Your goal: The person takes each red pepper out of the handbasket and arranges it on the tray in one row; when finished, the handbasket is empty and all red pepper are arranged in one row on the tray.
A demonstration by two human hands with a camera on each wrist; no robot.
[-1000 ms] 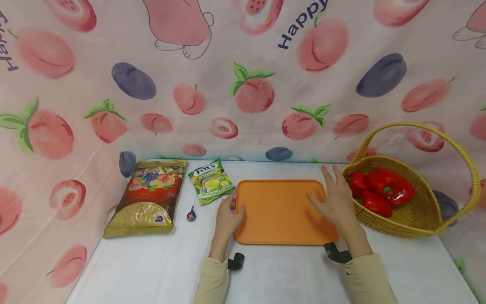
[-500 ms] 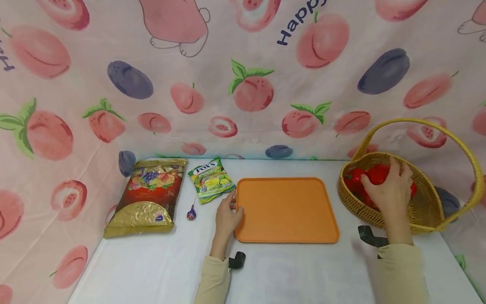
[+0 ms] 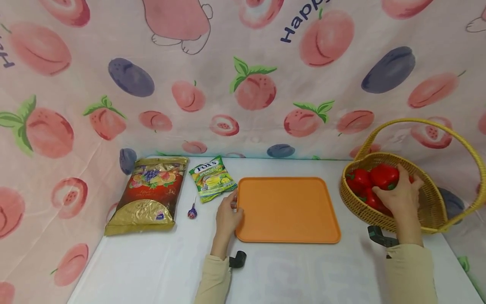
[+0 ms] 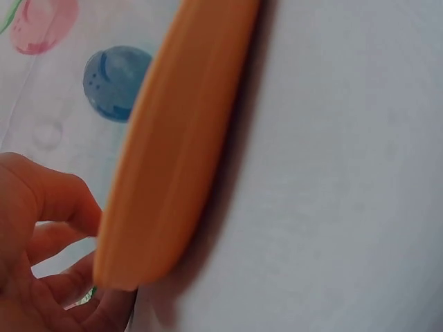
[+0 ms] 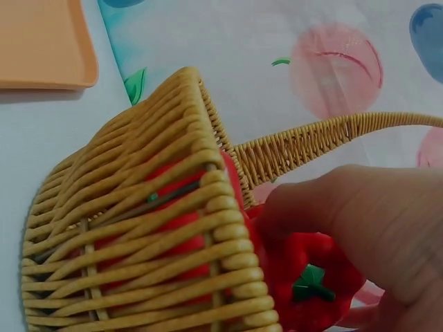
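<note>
It's on the right that the move has been made: the right hand [image 3: 403, 196], seen over the right end of the orange tray [image 3: 286, 211] a second ago, has been brought across and lowered into the yellow wicker basket [image 3: 349, 207]. And there, a red bell pepper [image 5: 339, 277] is gripped, with thumb and fingers bent about its sides! Whether any of its weight has been taken cannot be told; it is seen inside the basket, crowded by other red peppers [image 3: 358, 181].

Over on the left, nothing is given away. The tray's left edge is pinched by the left hand [image 3: 227, 215], thumb over the rim, fingers at the outer side, just as before, and the tray is kept flat on the counter [image 3: 159, 270].

So the work, it would be judged, has been shifted to the peppers, with the tray steadied meanwhile. Left untouched farther left are the Fox's candy packet [image 3: 212, 181], the lollipop [image 3: 192, 211] and the gold-and-red candy bag [image 3: 149, 194].
</note>
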